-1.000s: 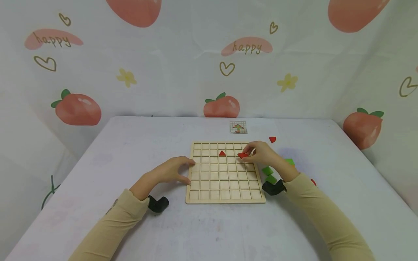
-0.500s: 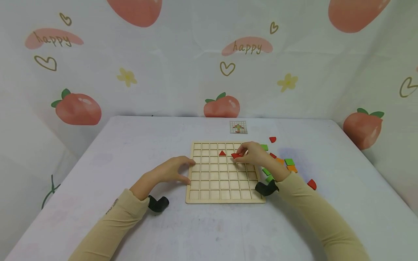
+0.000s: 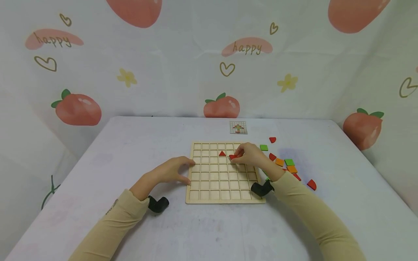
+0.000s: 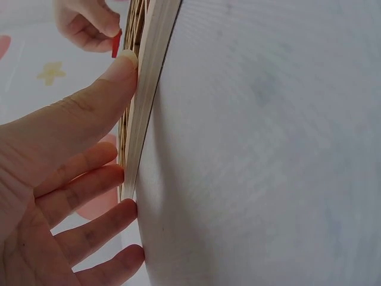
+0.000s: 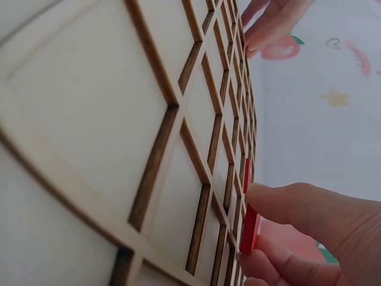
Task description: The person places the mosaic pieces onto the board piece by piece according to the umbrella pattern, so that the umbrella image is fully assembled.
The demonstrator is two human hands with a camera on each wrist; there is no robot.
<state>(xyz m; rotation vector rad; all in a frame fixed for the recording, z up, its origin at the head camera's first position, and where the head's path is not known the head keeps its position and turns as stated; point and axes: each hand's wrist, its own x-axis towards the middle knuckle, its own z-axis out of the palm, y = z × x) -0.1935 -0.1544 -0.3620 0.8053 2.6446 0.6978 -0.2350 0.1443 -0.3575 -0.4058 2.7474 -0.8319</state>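
A wooden grid board (image 3: 214, 185) lies on the table with a red triangle tile (image 3: 222, 153) in one of its upper cells. My right hand (image 3: 252, 156) pinches a red tile (image 3: 232, 157) between thumb and fingers, low over the cells just right of that triangle. Partly covered by the fingers, the held tile (image 5: 250, 231) shows edge-on in the right wrist view, so its exact shape is unclear. At the board's left edge rests my left hand (image 3: 169, 169), thumb and fingers spread and relaxed; in the left wrist view its thumb (image 4: 107, 89) touches the rim.
Right of the board lie loose tiles: a green square (image 3: 263, 147), an orange tile (image 3: 292, 169), a red quarter-round (image 3: 311, 184) and several more, some hidden by the right forearm. Behind the board lies a small pattern card (image 3: 238, 127). A patterned cloth hangs at the back.
My right hand has moved left over the board with the red tile, closer to the red triangle. More loose tiles show behind the forearm. The left hand has stayed put.
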